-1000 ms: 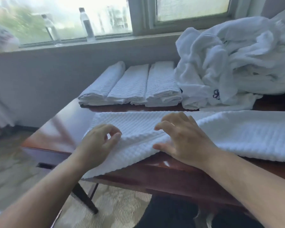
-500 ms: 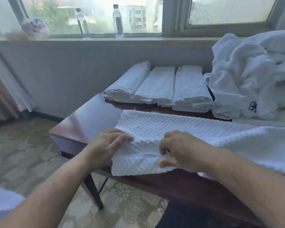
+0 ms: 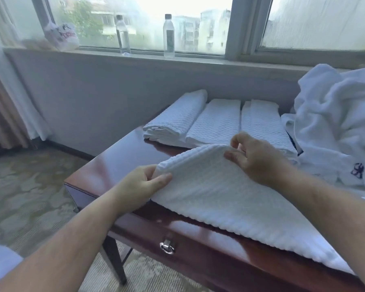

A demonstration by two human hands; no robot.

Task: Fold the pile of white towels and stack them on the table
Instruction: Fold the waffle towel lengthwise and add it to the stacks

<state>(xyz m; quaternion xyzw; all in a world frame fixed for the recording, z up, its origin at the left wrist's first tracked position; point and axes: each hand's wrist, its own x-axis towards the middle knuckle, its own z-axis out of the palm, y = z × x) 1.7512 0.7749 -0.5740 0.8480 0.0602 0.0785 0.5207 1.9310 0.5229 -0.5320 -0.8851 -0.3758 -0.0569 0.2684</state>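
**Left corner open, back and right crowded**

Bare worktop [image 3: 118, 157] shows at the left corner, beside the lifted towel [image 3: 209, 186]. Three folded towels [image 3: 217, 123] line the back edge, and the crumpled pile [image 3: 335, 127] walls off the right, touching the folded row.

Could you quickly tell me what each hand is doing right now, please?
Left hand: pinching the near left corner of the waffle towel.
Right hand: pinching the towel's far corner, lifted off the table.
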